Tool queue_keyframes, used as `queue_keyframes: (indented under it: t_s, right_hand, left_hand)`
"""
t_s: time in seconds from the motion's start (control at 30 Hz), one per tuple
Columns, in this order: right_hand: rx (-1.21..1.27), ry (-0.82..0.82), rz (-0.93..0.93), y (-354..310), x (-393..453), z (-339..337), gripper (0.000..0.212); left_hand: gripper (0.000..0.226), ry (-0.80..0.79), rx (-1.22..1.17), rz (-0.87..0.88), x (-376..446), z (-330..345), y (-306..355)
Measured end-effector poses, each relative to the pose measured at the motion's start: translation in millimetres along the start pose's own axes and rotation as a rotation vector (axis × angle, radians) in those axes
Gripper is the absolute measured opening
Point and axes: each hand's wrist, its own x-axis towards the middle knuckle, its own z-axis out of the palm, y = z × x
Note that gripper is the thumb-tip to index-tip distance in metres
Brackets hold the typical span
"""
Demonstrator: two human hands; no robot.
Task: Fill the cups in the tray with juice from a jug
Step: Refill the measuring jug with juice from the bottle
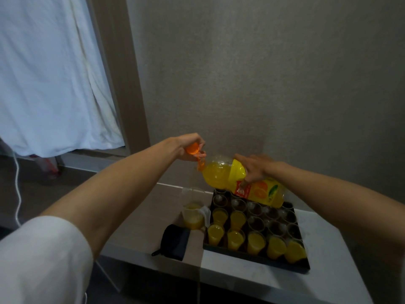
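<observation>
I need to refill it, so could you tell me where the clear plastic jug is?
The clear plastic jug stands on the table, against the black tray's left edge.

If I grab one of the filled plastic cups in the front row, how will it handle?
Probably soft: the filled cups look thin and clear, so a firm squeeze may buckle them. Juice sits near the rim, so spills seem likely. They stand close together in the tray, so neighbours may tip.

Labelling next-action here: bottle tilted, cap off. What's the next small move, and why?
Probably tip the bottle further so juice runs into the jug. The right hand holds it over the jug, the left hand holds the cap, and the jug is low.
</observation>
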Motion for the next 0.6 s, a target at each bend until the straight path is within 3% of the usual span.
queue_keyframes:
  t_s: [0.6]
  right_hand:
    - [-0.001, -0.013, 0.006, -2.9, -1.3, 0.7, 0.110]
  left_hand:
    - [0.018, 0.038, 0.002, 0.003, 7.4, -2.2, -6.7]
